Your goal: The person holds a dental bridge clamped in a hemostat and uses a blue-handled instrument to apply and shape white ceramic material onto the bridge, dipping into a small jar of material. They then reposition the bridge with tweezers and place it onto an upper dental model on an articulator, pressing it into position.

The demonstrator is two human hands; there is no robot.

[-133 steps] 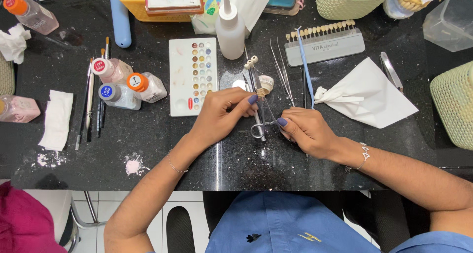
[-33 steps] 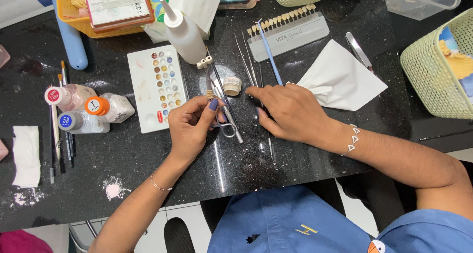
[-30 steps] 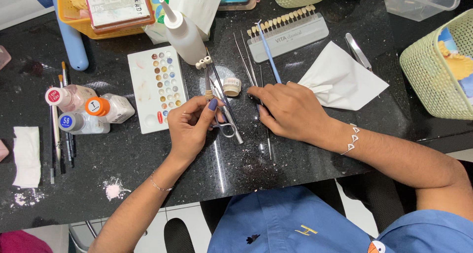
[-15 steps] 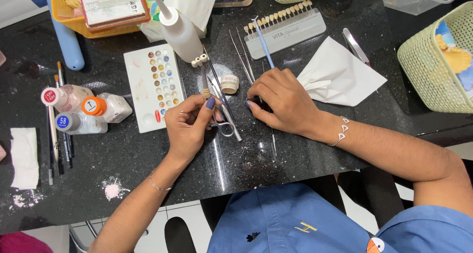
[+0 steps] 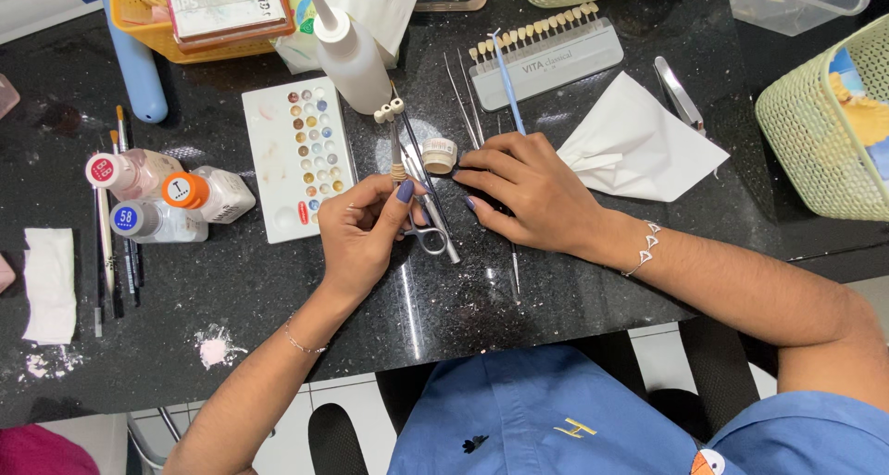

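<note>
My left hand point(image 5: 363, 232) grips a metal locking forceps point(image 5: 428, 227) by its ring handles on the black counter point(image 5: 519, 318). The forceps' tip holds a small beige piece point(image 5: 398, 171). My right hand point(image 5: 524, 193) lies just to the right with its fingers spread. Its fingertips touch the counter beside a small round jar point(image 5: 439, 154). It covers several thin metal instruments, one of which point(image 5: 515, 269) sticks out below the palm. I see nothing gripped in that hand.
A white colour palette point(image 5: 298, 156) and a squeeze bottle point(image 5: 350, 54) lie at the left. A tooth shade guide point(image 5: 546, 54) and folded white tissue point(image 5: 639, 151) are at the right. Small capped bottles point(image 5: 157, 197), brushes point(image 5: 106, 253) and a green basket point(image 5: 829, 123) flank them.
My right hand has slid left and its fingers now reach the small jar. My left hand has kept hold of the forceps in about the same place.
</note>
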